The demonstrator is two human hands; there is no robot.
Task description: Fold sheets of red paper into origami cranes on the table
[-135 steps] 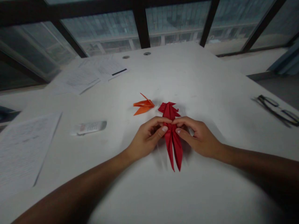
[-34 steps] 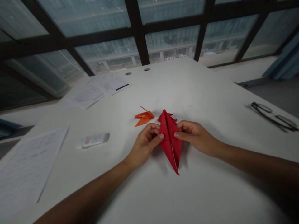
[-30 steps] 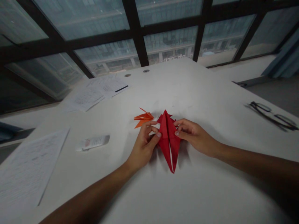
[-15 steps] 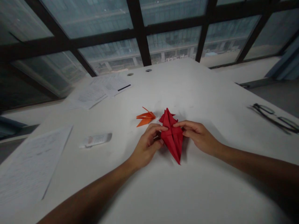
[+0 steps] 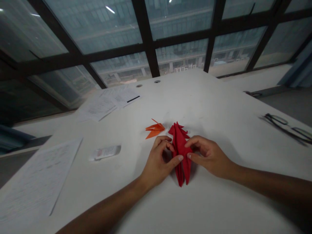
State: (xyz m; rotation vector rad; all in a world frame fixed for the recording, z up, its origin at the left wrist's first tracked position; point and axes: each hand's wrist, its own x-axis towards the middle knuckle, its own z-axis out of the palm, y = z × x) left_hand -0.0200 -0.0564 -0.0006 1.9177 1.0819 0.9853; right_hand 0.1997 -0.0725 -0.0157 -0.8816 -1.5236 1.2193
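Note:
A red folded paper figure lies on the white table, its two narrow points aimed toward me. My left hand pinches its left side, thumb against the middle of the paper. My right hand pinches the right side, fingers curled over the fold. Just beyond my left hand sits a smaller orange folded paper figure, untouched.
A small white device lies left of my hands. Printed sheets cover the near left, more printed pages lie at the far left. Black glasses rest at the right edge. Dark-framed windows rise behind the table.
The red paper has been pressed narrower, its wide flaps folded in toward the centre line. Both hands have stayed on it, thumbs now meeting at its middle. The camera tilted up slightly.

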